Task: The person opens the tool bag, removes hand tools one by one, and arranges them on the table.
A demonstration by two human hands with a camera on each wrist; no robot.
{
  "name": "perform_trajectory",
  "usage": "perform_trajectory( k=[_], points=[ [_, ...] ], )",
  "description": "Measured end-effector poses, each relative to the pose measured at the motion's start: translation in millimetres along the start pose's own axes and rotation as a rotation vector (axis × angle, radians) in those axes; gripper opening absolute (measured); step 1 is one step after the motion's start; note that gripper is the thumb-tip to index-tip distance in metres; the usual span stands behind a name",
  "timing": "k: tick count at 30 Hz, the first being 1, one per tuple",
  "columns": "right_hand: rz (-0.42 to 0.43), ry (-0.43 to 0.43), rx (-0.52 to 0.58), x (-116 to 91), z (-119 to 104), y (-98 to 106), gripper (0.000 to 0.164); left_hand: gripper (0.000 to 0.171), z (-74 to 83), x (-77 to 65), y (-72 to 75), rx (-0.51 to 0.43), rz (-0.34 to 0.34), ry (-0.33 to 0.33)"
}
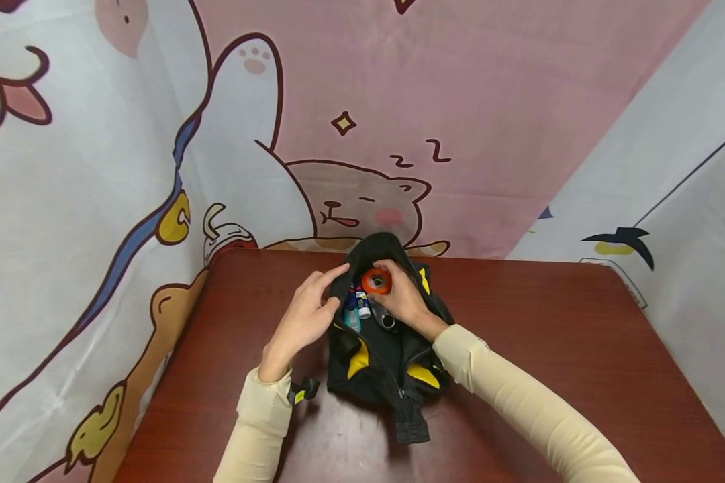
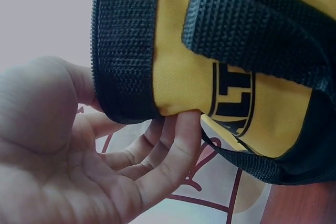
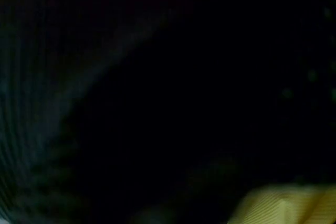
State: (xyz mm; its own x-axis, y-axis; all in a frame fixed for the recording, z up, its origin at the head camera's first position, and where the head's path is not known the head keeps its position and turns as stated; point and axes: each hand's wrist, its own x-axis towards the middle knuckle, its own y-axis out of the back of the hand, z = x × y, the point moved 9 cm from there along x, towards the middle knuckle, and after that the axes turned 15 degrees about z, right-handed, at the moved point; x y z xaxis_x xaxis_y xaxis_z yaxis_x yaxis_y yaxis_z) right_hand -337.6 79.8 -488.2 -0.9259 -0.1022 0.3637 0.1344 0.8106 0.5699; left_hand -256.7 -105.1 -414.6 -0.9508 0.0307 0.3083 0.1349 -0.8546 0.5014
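A black and yellow zippered tool bag [image 1: 371, 376] stands on the table with its top open. My left hand [image 1: 305, 312] grips the bag's left rim; in the left wrist view the thumb goes behind the zipper edge [image 2: 95, 40] and the fingers [image 2: 181, 148] touch the yellow outer side. Inside the bag mouth, my right hand [image 1: 403, 295] holds an orange roll of tape [image 1: 368, 274] between thumb and fingers. Beside it in the bag lie a small white and blue tube [image 1: 362, 310], a teal item [image 1: 352, 320] and a dark grey tool [image 1: 387, 320], whose kind is unclear.
The bag rests on a reddish-brown table [image 1: 550, 349]. Its black end flap [image 1: 411, 422] hangs toward the front, and a black strap [image 2: 236, 30] loops along the side. A cartoon-printed cloth [image 1: 459, 100] hangs behind. The right wrist view is almost wholly dark.
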Motion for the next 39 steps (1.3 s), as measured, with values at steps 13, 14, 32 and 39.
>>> perform_trajectory(
  k=[13, 14, 32, 39],
  points=[
    [0.004, -0.019, -0.040, 3, 9, -4, 0.072, 0.064, -1.2, 0.5, -4.1, -0.006, -0.010, 0.009],
    [0.005, -0.014, -0.046, 4, 9, -5, 0.071, 0.065, -1.1, 0.4, -4.1, -0.004, -0.012, 0.009],
    [0.013, -0.012, -0.113, 3, 10, -16, 0.069, 0.065, -5.2, -2.2, -2.9, -0.006, -0.022, 0.020],
    [0.013, 0.007, -0.116, 4, 7, -12, 0.069, 0.065, -5.4, 1.1, -3.7, -0.008, -0.023, 0.013]
  ],
)
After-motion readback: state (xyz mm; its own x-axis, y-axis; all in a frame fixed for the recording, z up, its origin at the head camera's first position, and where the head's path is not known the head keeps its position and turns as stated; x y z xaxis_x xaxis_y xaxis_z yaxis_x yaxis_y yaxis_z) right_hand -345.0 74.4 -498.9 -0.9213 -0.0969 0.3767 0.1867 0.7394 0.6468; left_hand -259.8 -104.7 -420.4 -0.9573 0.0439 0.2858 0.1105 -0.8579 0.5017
